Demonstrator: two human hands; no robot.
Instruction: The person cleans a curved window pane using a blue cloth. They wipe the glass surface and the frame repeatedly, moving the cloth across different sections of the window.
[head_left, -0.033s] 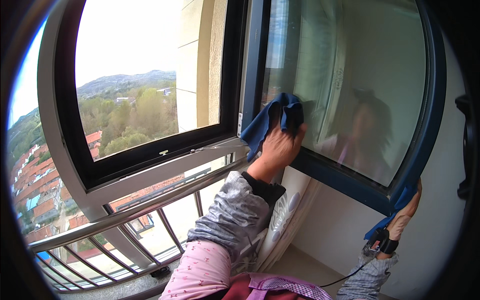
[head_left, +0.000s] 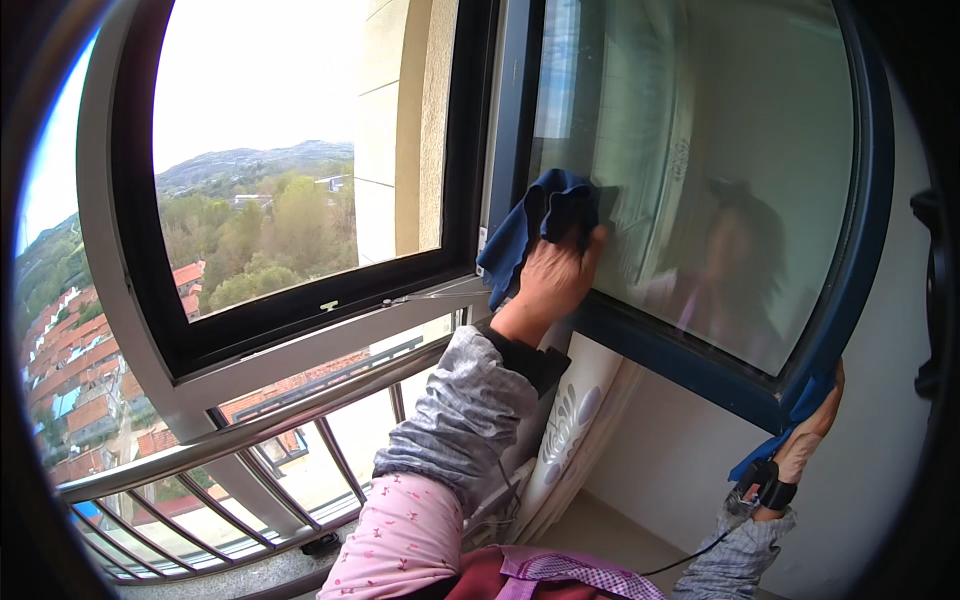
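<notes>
seemingly mid-wipe: left hand (head_left: 558, 278) holds blue cloth (head_left: 525, 225) to the glass (head_left: 770, 130), right hand (head_left: 803, 432) a second cloth (head_left: 812, 396) by the near right corner of the frame (head_left: 690, 375); what's left is unclear.

Grey cuffs (head_left: 455, 400) — pink sleeve (head_left: 400, 535)

- Seen from my remote post: no legible text, label or brand.
- No number or sign I can read in the head view.

Bright white sky (head_left: 260, 70) above hazy hills (head_left: 290, 156), a shiny metal railing (head_left: 300, 413), pale wall (head_left: 670, 435) and beige floor (head_left: 588, 525).
</notes>
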